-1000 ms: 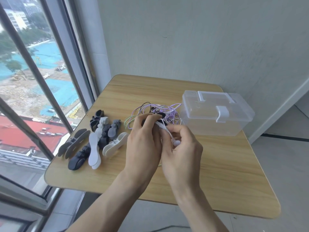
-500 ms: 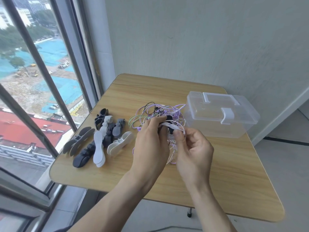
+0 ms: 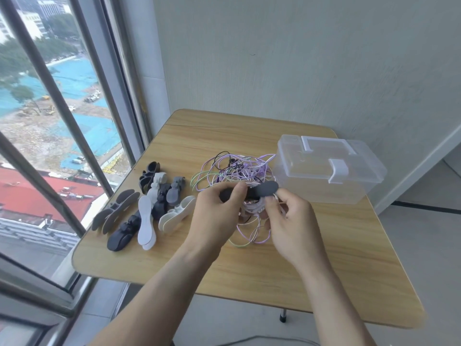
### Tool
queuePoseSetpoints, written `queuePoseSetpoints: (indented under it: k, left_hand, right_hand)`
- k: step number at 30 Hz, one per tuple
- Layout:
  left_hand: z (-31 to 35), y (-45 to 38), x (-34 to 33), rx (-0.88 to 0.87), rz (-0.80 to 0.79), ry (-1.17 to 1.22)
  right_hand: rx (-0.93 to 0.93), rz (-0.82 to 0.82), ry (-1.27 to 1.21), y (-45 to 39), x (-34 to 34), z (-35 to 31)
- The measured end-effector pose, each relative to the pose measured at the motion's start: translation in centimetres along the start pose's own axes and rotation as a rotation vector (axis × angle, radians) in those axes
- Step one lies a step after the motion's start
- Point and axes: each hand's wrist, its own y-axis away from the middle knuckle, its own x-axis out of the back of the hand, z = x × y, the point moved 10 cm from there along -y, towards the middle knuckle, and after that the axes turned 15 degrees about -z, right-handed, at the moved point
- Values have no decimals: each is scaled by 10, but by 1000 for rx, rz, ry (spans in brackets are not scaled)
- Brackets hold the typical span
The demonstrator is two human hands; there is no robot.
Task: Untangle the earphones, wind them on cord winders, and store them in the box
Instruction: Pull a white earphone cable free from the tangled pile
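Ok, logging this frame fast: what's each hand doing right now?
Left hand: grips the dark cord winder.
Right hand: pinches the white earphone cord beside the winder.

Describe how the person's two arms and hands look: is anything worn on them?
Both forearms are bare as far as the frame shows; no sleeve is visible. The left hand and the right hand wear no gloves, and I see no ring, watch or bracelet on either wrist. The nails look short and unpainted.
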Motion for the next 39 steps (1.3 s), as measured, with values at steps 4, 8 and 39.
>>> queuePoseSetpoints:
  k: [4, 8, 39]
  left_hand:
    - [-21, -4, 2, 101, 59, 360]
    - [-28, -9, -8, 95, 22, 793]
    - [8, -1, -52, -148, -276, 352]
  right_hand:
    - [66, 29, -14, 4, -7, -17]
    - [131, 239, -23, 13, 3, -17]
    - [98, 404, -401, 25, 32, -8]
